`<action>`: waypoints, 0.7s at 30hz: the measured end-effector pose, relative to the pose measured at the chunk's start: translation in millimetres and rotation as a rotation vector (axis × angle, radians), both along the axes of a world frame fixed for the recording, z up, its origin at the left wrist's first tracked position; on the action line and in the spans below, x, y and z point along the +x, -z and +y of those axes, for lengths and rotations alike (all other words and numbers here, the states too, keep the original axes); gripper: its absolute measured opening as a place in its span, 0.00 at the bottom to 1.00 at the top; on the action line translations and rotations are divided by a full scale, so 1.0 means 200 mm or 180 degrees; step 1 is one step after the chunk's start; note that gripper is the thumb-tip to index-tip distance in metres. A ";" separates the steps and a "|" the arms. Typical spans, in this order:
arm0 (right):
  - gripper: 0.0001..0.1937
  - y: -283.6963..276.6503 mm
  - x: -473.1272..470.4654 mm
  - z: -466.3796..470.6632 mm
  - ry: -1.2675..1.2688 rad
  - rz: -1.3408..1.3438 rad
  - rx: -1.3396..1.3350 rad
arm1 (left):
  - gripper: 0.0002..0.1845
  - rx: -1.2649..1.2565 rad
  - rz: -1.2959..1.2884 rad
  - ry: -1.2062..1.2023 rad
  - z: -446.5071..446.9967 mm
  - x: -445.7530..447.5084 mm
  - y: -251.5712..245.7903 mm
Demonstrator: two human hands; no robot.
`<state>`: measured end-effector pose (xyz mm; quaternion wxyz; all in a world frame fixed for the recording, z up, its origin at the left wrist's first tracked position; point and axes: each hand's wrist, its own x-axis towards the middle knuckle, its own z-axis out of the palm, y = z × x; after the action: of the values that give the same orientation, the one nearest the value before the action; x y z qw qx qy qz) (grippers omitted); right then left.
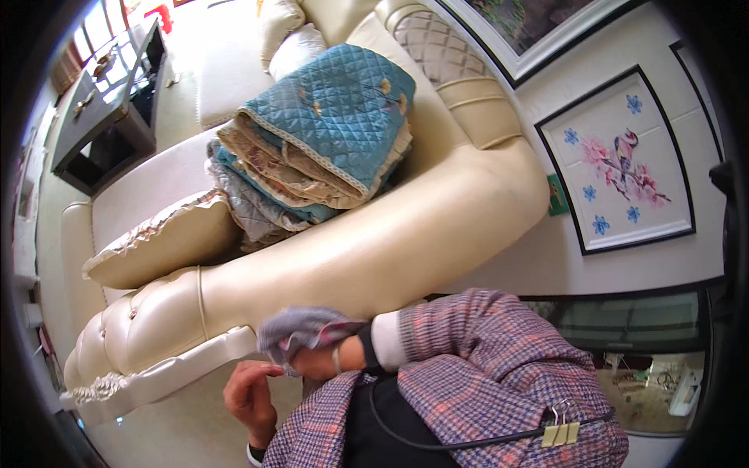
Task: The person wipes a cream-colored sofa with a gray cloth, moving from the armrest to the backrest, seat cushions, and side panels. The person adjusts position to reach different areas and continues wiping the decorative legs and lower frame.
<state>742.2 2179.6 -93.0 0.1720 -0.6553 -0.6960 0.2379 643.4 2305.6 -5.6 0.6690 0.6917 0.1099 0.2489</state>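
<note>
A crumpled grey-purple cloth (pixel 301 330) with pinkish patches is bunched in my right hand (pixel 319 361), beside the outer side of a cream leather sofa back (pixel 351 263). The cloth hides most of that hand's fingers. Just below and left of it, my left hand (pixel 251 395) is raised with its fingers loosely bent and nothing in it. Its index fingertip comes close to the cloth; contact is hard to tell. Beyond the sofa back, a stack of folded quilted covers lies on the seat, topped by a blue quilted cover (pixel 345 105) with flower motifs.
A frilled cushion (pixel 169 240) leans inside the sofa back, left of the stack. Carved white trim (pixel 169 374) edges the sofa near my left hand. Framed flower-and-bird art (pixel 623 164) is at right, above a glass-fronted cabinet (pixel 638 327). A dark table (pixel 108 108) stands at far left.
</note>
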 end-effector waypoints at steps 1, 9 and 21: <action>0.10 -0.03 0.09 -0.08 -0.0380 -0.0180 -0.0419 | 0.10 -0.0115 -0.0042 0.0006 0.02 0.02 0.01; 0.17 -0.64 1.01 -1.30 0.3197 -0.2542 0.0025 | 0.11 -0.0178 0.0145 0.0614 0.01 0.12 0.04; 0.22 -0.66 1.20 -1.33 0.3079 0.0440 -0.0214 | 0.12 -0.0171 0.0290 0.0872 -0.02 0.16 0.07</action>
<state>981.6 1913.9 39.3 0.2873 -0.8913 -0.2907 0.1960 675.0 2300.6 -19.7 0.7093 0.6927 0.0514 0.1206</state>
